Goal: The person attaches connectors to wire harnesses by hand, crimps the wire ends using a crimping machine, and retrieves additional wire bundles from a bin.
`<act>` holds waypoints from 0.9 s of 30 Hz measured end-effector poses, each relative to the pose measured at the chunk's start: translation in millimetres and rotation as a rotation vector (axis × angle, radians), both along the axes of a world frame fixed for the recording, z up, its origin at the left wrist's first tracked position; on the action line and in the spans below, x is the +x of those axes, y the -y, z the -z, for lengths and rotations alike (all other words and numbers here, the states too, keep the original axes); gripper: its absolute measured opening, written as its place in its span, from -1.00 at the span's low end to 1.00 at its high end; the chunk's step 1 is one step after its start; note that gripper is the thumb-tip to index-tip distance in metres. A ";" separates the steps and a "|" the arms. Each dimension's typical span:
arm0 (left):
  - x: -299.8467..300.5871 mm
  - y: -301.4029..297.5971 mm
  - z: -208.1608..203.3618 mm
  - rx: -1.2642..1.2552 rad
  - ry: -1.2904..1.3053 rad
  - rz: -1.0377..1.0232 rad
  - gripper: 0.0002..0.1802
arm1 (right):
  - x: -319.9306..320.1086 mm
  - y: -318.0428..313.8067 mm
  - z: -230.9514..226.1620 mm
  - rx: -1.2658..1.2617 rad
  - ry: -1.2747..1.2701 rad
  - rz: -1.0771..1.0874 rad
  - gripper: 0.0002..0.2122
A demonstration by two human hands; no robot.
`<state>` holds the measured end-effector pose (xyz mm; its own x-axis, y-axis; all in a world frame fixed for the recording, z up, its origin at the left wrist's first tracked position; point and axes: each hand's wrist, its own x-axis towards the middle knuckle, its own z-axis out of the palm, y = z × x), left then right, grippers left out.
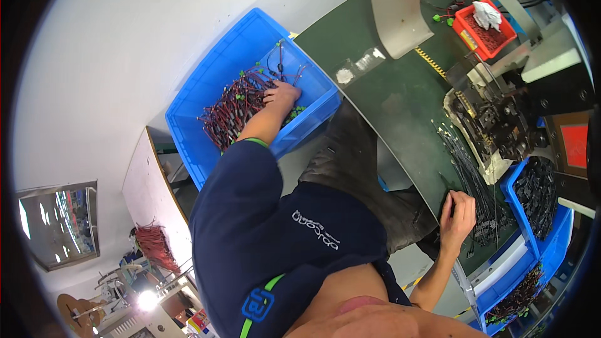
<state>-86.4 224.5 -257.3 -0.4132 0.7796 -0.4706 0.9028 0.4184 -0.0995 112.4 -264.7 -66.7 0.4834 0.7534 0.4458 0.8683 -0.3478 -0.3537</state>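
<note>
On the left, my left hand (283, 93) reaches into a blue plastic bin (216, 47). Its fingers curl over the heap of dark red and black wire harnesses (235, 109) with green connectors, closed on some of them. On the right, my right hand (461, 214) rests at the edge of the green work table (400, 109). Its fingers are curled in, and whatever they hold, if anything, is hidden. Beside it lies a spread bundle of thin black wires (466, 172) with pale tips.
A metal machine (494, 119) stands at the table's right. A red box (463, 25) of small red parts sits behind it. Blue trays (526, 213) hold black parts and more harnesses at the lower right. A curved metal sheet (399, 9) stands on the table; small clear bags (360, 66) lie nearby.
</note>
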 end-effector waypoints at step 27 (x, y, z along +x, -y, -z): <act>-42.8 -21.2 49.0 0.427 0.519 0.191 -0.10 | 2.5 -0.8 1.3 0.040 -0.095 0.039 -0.86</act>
<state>-129.2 245.7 -306.2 -0.0549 0.9770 -0.2060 0.8506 0.1538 0.5028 115.0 -264.0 -68.0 0.5537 0.7158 0.4255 0.8161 -0.3647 -0.4483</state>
